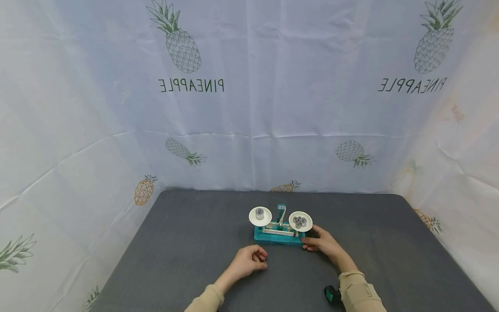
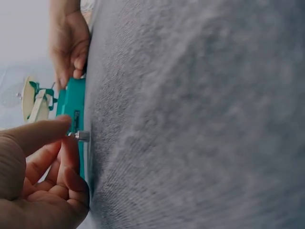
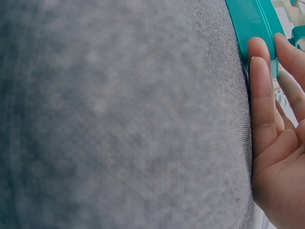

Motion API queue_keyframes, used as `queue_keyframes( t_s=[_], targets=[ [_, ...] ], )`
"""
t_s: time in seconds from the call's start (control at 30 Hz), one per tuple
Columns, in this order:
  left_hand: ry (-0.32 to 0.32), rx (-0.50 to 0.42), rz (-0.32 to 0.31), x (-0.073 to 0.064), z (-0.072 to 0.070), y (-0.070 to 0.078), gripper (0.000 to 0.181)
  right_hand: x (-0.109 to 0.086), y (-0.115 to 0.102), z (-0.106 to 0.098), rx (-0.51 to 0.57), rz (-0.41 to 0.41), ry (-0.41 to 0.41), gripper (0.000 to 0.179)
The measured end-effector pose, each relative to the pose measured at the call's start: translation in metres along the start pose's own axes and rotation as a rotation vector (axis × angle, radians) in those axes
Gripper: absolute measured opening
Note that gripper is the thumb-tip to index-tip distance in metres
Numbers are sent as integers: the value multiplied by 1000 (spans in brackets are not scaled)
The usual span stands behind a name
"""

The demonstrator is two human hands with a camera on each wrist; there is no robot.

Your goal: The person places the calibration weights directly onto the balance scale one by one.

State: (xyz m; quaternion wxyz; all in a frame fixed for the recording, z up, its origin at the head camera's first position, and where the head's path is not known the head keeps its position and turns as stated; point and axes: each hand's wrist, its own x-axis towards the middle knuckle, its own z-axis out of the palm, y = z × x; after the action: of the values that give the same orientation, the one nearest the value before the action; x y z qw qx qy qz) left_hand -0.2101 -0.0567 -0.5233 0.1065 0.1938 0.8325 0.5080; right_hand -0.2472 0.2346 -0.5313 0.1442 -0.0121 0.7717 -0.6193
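My left hand (image 1: 246,261) pinches a small metal weight (image 2: 83,136) by its knob between thumb and forefinger, just above the table in front of the balance scale. That scale has a teal base (image 1: 273,237) and two white pans. On the left pan (image 1: 266,222) stands one larger metal weight (image 1: 259,213); the right pan (image 1: 309,225) holds several smaller weights (image 1: 299,222). At the right end of the base, my right hand (image 1: 325,245) rests low on the table with mostly straight fingers (image 3: 261,90) touching the teal plastic.
A dark grey table (image 1: 187,242) carries the scale near its middle. Behind it hangs a pale curtain (image 1: 273,112) with pineapple prints. A black and green object (image 1: 331,294) lies beside the right sleeve (image 1: 359,291).
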Motion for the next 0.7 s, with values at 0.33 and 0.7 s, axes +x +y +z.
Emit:
queue_keyframes(
  t_s=[0.33,0.7],
  targets=[
    [49,75,25,-2,4,-4,16,-1,-3,1,-18,6,3,81],
    [101,140,19,-3,7,0,12,-2,-5,1,-21,-2,1,80]
  ],
)
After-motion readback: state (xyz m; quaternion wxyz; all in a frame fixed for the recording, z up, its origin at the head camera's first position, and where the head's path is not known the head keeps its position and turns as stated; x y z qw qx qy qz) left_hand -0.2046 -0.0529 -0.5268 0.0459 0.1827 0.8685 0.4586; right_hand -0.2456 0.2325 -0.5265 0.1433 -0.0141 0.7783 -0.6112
